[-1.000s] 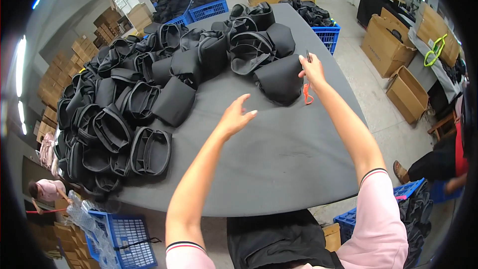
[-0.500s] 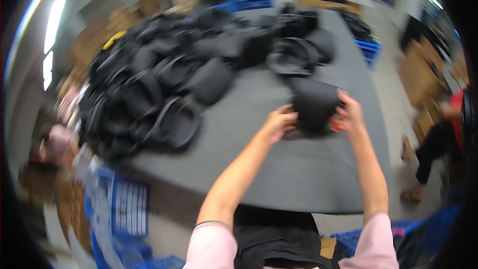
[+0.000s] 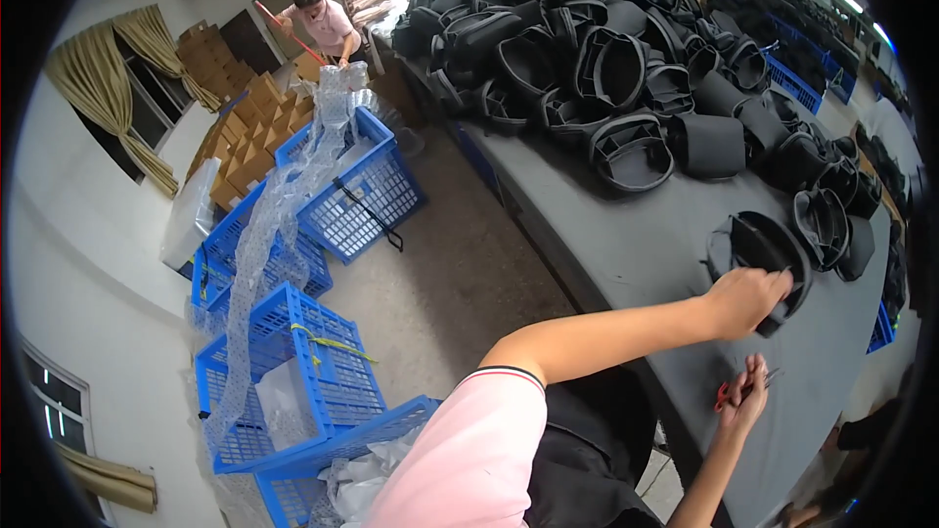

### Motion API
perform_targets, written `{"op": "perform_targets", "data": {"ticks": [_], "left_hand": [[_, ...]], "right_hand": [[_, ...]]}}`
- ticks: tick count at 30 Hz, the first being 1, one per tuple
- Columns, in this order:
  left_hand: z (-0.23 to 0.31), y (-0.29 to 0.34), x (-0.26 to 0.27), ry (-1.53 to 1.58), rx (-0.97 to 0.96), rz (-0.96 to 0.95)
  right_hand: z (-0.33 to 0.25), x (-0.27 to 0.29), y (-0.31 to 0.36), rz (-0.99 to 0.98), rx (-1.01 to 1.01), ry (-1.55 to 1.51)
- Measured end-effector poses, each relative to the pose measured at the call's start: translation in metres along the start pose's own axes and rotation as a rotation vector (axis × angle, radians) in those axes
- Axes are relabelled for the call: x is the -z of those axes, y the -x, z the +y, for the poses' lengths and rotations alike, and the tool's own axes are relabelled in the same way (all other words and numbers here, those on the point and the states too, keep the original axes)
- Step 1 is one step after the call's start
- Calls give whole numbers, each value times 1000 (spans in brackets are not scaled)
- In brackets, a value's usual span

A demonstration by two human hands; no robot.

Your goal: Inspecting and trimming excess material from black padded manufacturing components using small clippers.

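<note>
My left hand (image 3: 751, 301) is closed at the near rim of a black open-topped pouch (image 3: 726, 249), over the right part of the table. The pouch is tilted, with its hollow inside facing me. Nearer to me, my right hand (image 3: 745, 399) holds small scissors with red handles (image 3: 723, 396); their metal tips poke out past the fingers. Beyond the pouch, a large heap of similar black pouches (image 3: 611, 68) covers the far part of the grey table (image 3: 626, 244). A few more stand just to the right.
Blue plastic crates (image 3: 362, 205) stand on the floor at left, with a long strip of bubble wrap (image 3: 259, 244) draped over them. Another person (image 3: 328, 24) in pink holds a red pole at the far left. Cardboard boxes (image 3: 245, 127) are stacked by the wall.
My view has swung left, bringing the crates and wall in. The pouch, earlier held between both hands, is now at my left hand only; my right hand has drawn back with the scissors.
</note>
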State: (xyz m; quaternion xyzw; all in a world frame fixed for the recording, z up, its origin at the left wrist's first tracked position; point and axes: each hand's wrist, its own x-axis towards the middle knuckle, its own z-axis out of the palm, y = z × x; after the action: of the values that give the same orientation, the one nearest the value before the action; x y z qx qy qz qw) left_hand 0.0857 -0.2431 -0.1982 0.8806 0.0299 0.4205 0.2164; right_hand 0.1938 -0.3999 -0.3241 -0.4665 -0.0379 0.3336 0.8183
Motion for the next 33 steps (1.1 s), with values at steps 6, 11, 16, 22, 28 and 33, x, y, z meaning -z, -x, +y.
{"op": "perform_targets", "data": {"ticks": [6, 11, 16, 22, 28, 33], "left_hand": [[14, 90, -23, 97, 351, -374], [2, 101, -51, 223, 454, -498], [10, 72, -6, 149, 865, -650], [-4, 84, -41, 337, 842, -331], [-6, 83, -40, 519, 930, -452], [-6, 80, -37, 507, 964, -481]], "right_hand": [[10, -13, 76, -20, -19, 166], [24, 5, 62, -39, 59, 116], [20, -44, 73, -40, -65, 254], [-1, -27, 87, -49, 22, 322], [-4, -1, 106, -41, 316, 924], [-13, -12, 101, 30, 497, 1112]]}}
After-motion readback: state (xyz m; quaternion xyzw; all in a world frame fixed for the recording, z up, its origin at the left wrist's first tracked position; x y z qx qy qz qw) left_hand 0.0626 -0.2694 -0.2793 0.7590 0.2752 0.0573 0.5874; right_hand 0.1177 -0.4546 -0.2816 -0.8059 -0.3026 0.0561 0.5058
